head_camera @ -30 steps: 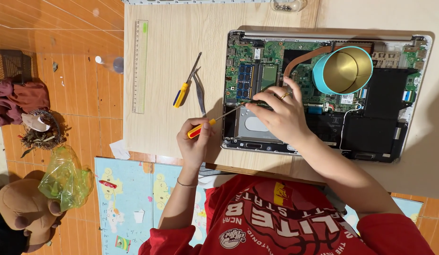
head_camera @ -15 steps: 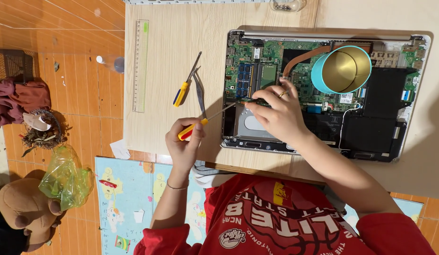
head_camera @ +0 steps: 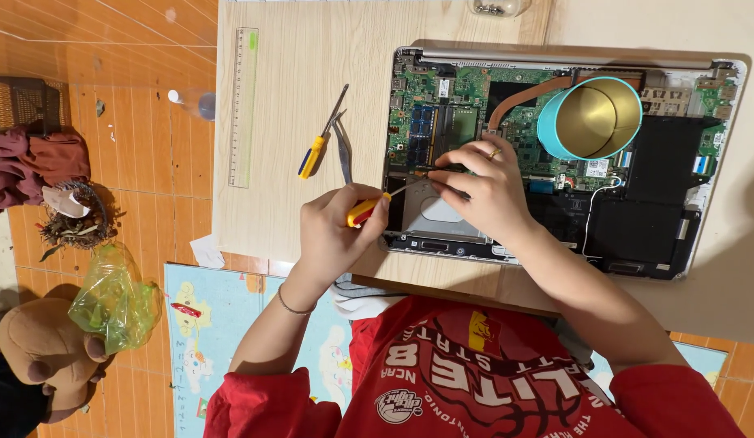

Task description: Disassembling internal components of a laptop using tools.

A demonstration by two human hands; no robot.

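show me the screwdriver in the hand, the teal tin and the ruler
held screwdriver [head_camera: 362,210], head view, on its red and yellow handle
teal tin [head_camera: 589,118], head view, on its gold inside
ruler [head_camera: 242,105], head view, mid-length

A single head-worn camera provides the only view. It looks almost straight down from above the person, whose red-shirted torso fills the bottom edge, so the far side of the scene lies toward the top of the frame. The view is near enough to resolve components inside the opened laptop [head_camera: 555,162], yet wide enough to include the wooden surface [head_camera: 288,219], the tiled floor [head_camera: 101,49] at left, and both forearms.
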